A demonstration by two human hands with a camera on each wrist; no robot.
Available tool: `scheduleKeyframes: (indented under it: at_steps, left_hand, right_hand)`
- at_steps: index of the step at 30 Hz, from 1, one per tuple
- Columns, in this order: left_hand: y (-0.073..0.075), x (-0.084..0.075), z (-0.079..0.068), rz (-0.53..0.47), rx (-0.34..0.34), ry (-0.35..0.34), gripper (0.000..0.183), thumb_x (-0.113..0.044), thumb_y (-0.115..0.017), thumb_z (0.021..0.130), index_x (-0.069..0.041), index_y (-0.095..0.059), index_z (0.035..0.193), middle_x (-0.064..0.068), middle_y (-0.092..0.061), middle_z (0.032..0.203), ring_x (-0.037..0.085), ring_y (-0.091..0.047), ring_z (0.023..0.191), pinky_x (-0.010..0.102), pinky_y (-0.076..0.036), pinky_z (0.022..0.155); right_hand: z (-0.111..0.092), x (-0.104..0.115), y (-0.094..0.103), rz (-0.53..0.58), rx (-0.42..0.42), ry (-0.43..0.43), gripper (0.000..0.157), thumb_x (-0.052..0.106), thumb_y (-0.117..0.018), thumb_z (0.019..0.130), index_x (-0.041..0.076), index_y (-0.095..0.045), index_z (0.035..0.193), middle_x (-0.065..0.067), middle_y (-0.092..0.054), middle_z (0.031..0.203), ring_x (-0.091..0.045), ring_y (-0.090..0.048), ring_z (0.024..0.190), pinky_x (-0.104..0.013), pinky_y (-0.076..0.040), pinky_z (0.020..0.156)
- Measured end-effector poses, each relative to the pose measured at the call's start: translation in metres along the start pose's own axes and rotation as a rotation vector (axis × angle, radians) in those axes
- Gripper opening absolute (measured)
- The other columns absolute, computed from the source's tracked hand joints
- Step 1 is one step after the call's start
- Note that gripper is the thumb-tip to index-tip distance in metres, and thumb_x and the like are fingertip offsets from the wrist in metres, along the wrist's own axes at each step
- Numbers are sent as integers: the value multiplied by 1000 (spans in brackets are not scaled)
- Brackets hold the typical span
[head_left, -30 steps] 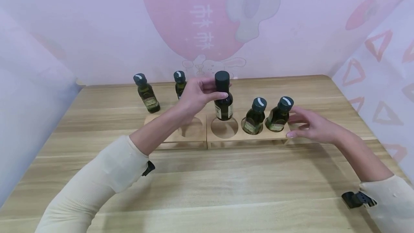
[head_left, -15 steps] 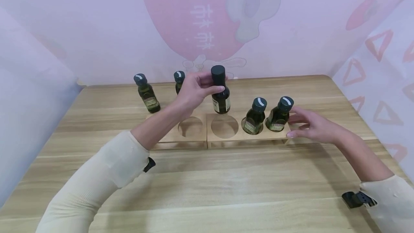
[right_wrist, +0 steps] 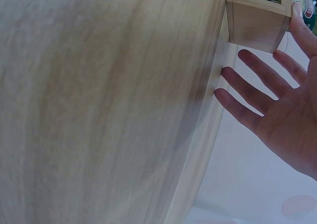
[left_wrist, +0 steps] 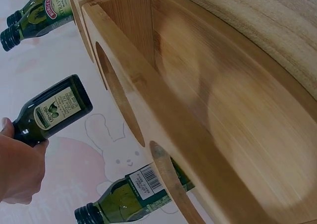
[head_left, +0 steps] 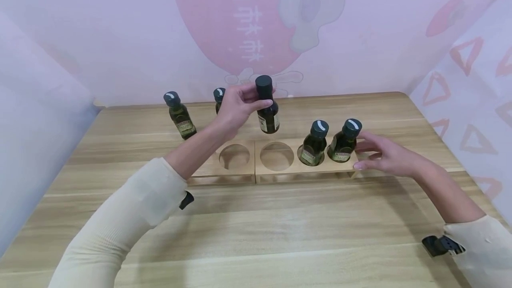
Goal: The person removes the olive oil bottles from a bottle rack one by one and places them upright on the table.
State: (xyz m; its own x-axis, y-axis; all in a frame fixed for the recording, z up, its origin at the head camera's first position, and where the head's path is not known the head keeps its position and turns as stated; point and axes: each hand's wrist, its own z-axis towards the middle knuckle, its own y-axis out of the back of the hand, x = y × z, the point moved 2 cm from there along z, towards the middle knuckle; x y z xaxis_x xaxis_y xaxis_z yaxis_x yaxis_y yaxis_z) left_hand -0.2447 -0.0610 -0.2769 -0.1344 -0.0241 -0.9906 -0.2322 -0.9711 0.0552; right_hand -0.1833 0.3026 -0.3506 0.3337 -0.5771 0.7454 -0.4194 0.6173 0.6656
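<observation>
Cream cloth forms the left sleeve (head_left: pixel 124 226), reaching in over the pale wooden table (head_left: pixel 300 226). Beyond that arm, a green bottle (head_left: pixel 182 121) stands behind the wooden rack (head_left: pixel 296 169), and next along, a second bottle (head_left: pixel 218 94) shows little more than its cap and neck past the left hand (head_left: pixel 236 108). That hand's thumb and fingers are curled round the neck of a dark bottle (head_left: pixel 269 119) — held up in the air, close to upright from where I watch, near the round opening (head_left: pixel 277 156) just right of the rack's seam. Farther right, a third bottle (head_left: pixel 313 148) and a fourth bottle (head_left: pixel 342 146) sit side by side in the rack. At its end is the right hand (head_left: pixel 382 154), fingers spread and nearly straight, gripping nothing, thumb at the rack's edge — whether it presses, I cannot tell.
</observation>
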Motion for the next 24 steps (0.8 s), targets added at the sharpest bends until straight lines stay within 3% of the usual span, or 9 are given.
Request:
scheduleKeyframes:
  at_steps: [24]
  left_hand:
    - [6,28,22,45,-79,84,48,2,-78,91,1,-65,137,22,-69,130,30,-68,122,30,-48,111]
  right_hand:
    - [1,0,1,5,-2,-5,69,4,-78,92,-3,-42,150,-32,-52,146,-53,-55,129,-64,-52,100]
